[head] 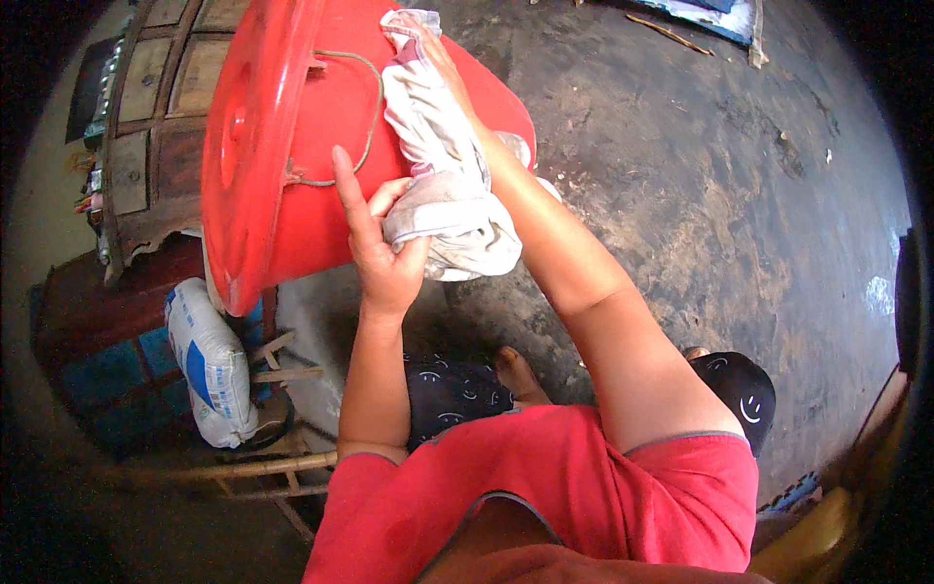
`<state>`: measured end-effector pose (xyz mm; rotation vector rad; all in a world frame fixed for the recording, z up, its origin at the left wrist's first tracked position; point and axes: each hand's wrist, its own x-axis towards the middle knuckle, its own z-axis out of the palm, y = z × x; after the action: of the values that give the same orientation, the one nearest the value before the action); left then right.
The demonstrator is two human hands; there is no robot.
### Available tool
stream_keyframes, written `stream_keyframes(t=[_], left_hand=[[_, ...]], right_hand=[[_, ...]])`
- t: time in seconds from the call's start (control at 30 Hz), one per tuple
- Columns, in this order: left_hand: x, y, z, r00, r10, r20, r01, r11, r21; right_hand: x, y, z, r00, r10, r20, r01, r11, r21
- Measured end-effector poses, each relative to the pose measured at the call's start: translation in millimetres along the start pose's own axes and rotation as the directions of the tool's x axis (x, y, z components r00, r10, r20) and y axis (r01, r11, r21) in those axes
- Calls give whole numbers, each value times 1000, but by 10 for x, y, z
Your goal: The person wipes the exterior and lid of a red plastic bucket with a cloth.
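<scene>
A large red plastic bucket (328, 124) with a red lid (252, 146) stands before me, its lid towards the left of the picture. A thin looped handle (379, 109) hangs against its side. My left hand (383, 248) grips the bunched lower end of a white cloth (467, 219) beside the bucket wall, the index finger stretched out near the handle. My right hand (438, 66) lies over the upper part of the cloth and presses it against the bucket's side; its fingertips are partly hidden by the cloth.
At the left are a wooden cabinet (157, 87) with drawers, a filled white sack (211, 365) with blue print and a bamboo frame (277, 467). A stick (670, 35) lies on the dark, stained floor (715, 182) near a blue and white item (719, 18). My feet are below.
</scene>
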<state>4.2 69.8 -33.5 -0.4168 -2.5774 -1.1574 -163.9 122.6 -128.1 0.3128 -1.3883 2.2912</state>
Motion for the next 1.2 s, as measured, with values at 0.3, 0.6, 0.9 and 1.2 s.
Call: stream_keyframes(t=[0.3, 0.6, 0.9, 1.2], left_hand=[[-98, 217, -265, 986, -162, 34, 150, 961, 234], [-909, 383, -487, 969, -238, -63, 244, 962, 120], [-867, 591, -384, 984, -176, -30, 179, 977, 116], [-617, 796, -535, 942, 336, -22, -268, 786, 558]], right_hand=[[-356, -367, 186, 971, -241, 5, 233, 933, -276], [-1063, -690, 249, 966, -258, -27, 233, 910, -341], [-424, -902, -165, 989, -147, -14, 147, 965, 219], [-13, -1140, -91, 971, -198, 131, 129, 904, 408]])
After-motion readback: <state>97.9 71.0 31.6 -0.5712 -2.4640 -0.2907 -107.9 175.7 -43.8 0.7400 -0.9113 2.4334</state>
